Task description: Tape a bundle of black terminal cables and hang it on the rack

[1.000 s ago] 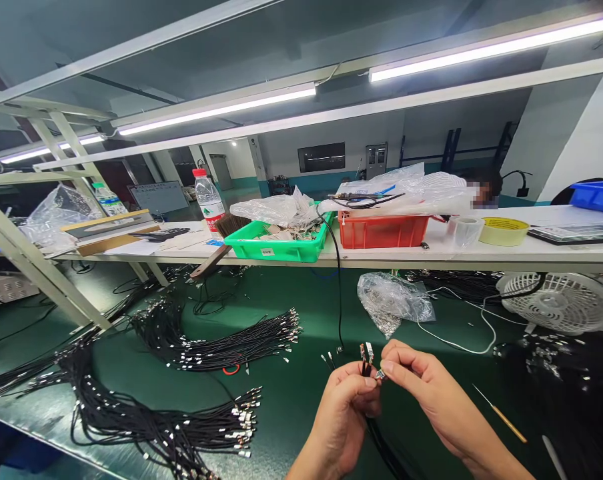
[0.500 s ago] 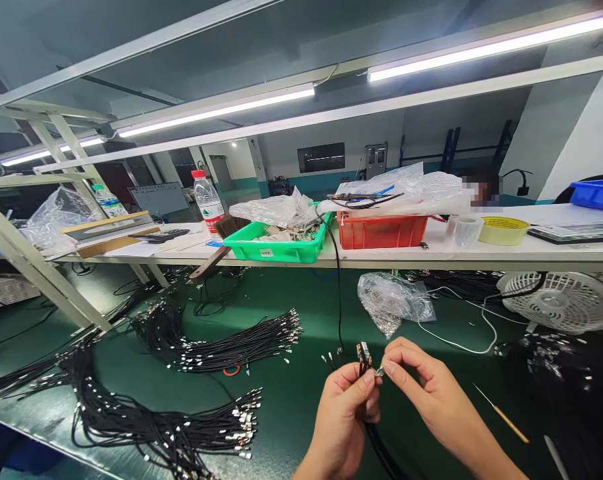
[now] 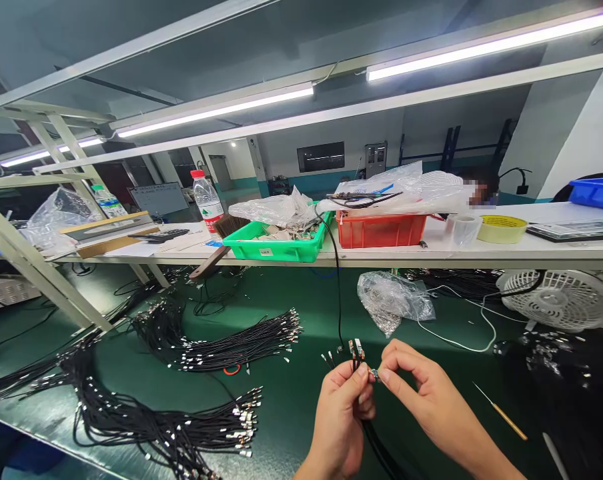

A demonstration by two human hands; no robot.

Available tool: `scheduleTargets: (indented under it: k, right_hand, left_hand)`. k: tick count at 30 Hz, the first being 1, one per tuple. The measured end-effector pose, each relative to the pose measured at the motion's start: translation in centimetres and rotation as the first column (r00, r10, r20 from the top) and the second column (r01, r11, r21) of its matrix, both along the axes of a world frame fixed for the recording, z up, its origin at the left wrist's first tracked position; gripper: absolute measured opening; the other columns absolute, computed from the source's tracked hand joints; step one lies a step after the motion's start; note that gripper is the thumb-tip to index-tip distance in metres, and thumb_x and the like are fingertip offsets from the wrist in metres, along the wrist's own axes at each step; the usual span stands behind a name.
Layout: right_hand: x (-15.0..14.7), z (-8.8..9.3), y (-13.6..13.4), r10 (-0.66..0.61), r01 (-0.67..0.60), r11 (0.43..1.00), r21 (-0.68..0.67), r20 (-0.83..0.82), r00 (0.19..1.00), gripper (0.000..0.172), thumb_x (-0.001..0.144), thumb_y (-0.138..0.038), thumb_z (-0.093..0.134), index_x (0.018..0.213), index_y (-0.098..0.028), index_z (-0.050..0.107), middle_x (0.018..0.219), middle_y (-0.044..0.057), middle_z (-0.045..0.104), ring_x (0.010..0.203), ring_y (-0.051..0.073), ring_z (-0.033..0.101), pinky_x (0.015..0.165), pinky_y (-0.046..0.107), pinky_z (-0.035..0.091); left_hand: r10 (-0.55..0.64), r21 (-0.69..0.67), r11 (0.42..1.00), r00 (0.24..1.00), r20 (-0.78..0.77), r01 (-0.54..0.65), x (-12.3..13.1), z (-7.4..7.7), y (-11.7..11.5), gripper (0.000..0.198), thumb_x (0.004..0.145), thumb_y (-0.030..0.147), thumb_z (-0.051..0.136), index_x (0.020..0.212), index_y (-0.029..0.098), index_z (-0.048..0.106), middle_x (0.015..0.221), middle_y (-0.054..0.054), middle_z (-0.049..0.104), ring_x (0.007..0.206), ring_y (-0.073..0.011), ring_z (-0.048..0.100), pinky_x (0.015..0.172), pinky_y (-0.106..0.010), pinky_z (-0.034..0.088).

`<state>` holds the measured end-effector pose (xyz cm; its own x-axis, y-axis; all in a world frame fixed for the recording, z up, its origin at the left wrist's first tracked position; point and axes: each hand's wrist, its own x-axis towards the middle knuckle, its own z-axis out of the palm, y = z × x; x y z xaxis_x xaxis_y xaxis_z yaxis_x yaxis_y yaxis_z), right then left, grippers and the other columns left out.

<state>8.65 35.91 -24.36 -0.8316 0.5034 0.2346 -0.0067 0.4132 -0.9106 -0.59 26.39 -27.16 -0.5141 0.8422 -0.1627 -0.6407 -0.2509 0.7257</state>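
My left hand [image 3: 342,415] is closed around several black cables [image 3: 381,452], whose tails hang down below it. Their connector ends [image 3: 355,348], silver and copper-coloured, stick up above the thumb. Between the two hands is a small shiny metal connector [image 3: 374,375], pinched by the thumb and forefinger of my right hand [image 3: 415,387]. It meets a cable end at the left thumb; how far the two are joined is too small to make out.
Cable bundles [image 3: 181,427] lie on the green bench at left. A clear bag of metal parts [image 3: 392,308], a white fan [image 3: 556,300] and a wooden-handled pick [image 3: 506,419] are to the right. Green [image 3: 276,251] and red [image 3: 381,231] bins stand on the shelf.
Both hands have shifted slightly left. The upright connector ends in my left hand have moved left, apart from the small connector, which my right fingers still pinch.
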Motion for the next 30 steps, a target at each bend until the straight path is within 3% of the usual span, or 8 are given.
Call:
scheduleTargets:
  k: [14, 24, 30]
  right_hand:
    - [-0.1, -0.6, -0.9, -0.157, 0.159, 0.987, 0.021, -0.06, 0.986, 0.023, 0.084, -0.029, 0.045, 0.063, -0.02, 0.048, 0.07, -0.001, 0.045, 0.066, 0.014, 0.047, 0.06, 0.024, 0.038]
    - [-0.3, -1.3, -1.3, -0.254, 0.284, 0.937, 0.204, -0.161, 0.954, 0.02, 0.084, -0.026, 0.044, 0.064, -0.02, 0.044, 0.072, 0.0, 0.044, 0.067, 0.015, 0.047, 0.061, 0.025, 0.037]
    - [-0.2, -0.9, -0.7, -0.229, 0.234, 0.969, 0.085, -0.056, 0.972, 0.025, 0.084, -0.028, 0.045, 0.06, -0.02, 0.04, 0.067, -0.002, 0.041, 0.062, 0.013, 0.043, 0.055, 0.024, 0.035]
  left_hand:
    - [-0.047, -0.036, 0.998, 0.997, -0.069, 0.044, 0.1, -0.1, -0.1, 0.021, 0.076, 0.028, 0.061, 0.067, 0.011, 0.05, 0.051, 0.007, 0.023, 0.047, -0.0048, 0.015, 0.047, -0.022, 0.01]
    - [0.046, -0.016, 0.999, 0.978, -0.201, -0.051, 0.5, 0.0, -0.3, 0.015, 0.074, 0.025, 0.064, 0.076, 0.011, 0.059, 0.06, 0.002, 0.039, 0.054, -0.0061, 0.03, 0.054, -0.02, 0.025]
    - [0.088, -0.079, 0.99, 0.956, -0.279, -0.114, 0.6, 0.0, -0.2, 0.021, 0.073, 0.03, 0.066, 0.08, 0.011, 0.062, 0.064, 0.0, 0.047, 0.056, -0.0067, 0.033, 0.054, -0.02, 0.027]
